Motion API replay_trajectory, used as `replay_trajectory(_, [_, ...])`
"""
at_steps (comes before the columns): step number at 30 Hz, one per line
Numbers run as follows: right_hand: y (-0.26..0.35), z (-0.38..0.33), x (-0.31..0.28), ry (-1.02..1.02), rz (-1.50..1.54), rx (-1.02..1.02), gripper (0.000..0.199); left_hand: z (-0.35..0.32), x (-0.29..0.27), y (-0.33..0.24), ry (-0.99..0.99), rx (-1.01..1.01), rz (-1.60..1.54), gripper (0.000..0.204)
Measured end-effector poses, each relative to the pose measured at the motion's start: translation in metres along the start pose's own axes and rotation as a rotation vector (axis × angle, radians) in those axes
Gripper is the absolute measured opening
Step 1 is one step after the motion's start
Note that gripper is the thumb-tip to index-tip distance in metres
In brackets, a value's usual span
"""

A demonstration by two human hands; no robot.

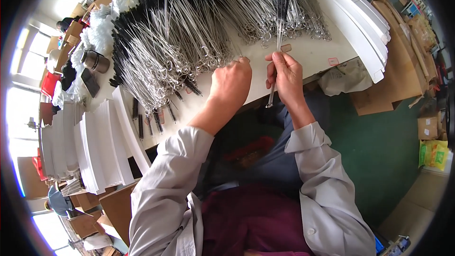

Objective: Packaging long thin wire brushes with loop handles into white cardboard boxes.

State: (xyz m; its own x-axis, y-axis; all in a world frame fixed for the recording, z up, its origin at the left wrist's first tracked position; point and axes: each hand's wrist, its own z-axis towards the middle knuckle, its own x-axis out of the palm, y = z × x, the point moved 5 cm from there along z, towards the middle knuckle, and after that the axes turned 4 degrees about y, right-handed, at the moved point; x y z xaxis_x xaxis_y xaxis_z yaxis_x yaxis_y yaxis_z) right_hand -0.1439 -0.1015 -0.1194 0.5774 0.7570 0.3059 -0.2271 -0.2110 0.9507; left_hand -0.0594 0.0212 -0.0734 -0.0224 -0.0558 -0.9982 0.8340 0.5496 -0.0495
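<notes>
Grey sleeves come up from the lower edge, over a dark red garment on the person's lap, and reach to the white counter [308, 57]. On the right, the right hand [284, 76] is closed round a small bundle of wire brushes [279, 33]: the fingers [277, 61] pinch the thin metal stems partway along, the black bristle tips stand above the hand and the stem ends hang below it, past the counter's edge. How many brushes are in the bundle cannot be told. Just beside it, the left hand [231, 83] rests knuckles-up on the counter with its fingers curled, the fingertips touching the near edge of the big heap of brushes [175, 42]; whether it grips any cannot be told. A second heap of brushes [275, 4] lies beyond the right hand (both heaps are far too tangled to count).

Two small pale tags with reddish edges lie on the counter, one [286, 47] just above the right hand, one [333, 61] further right. Stacks of white card sheets [90, 147] stand at the left, and another stack of white sheets [360, 23] curves along the right end. A dark metal cup [95, 60] sits left of the heap. Brown cardboard boxes [429, 125] stand on the green floor at the right, with a yellow-green packet [433, 154] below them.
</notes>
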Motion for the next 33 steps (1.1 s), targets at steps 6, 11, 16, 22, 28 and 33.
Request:
replay_trajectory(6, [-0.004,0.003,-0.003,0.030,0.004,0.032,0.033,0.021,0.016,0.001,0.060,0.056,0.194,0.013])
replay_trajectory(11, [0.000,0.001,0.000,0.040,0.003,0.012,0.034,0.012,0.009,0.006,-0.118,0.118,0.024,0.015])
replay_trajectory(16, [0.002,-0.001,0.001,0.034,-0.019,0.028,0.035,0.001,-0.018,0.005,-0.282,0.148,-0.177,0.007])
replay_trajectory(22, [0.002,-0.002,0.002,0.035,-0.049,0.006,0.035,-0.005,-0.012,0.022,-0.243,0.124,-0.215,0.008])
replay_trajectory(28, [0.001,-0.002,0.002,0.034,-0.083,-0.010,0.035,-0.003,-0.005,0.019,-0.047,0.071,-0.144,0.013])
replay_trajectory(33, [0.001,-0.003,0.000,0.004,-0.055,-0.026,0.034,0.000,-0.027,0.011,-0.073,0.074,-0.269,0.017])
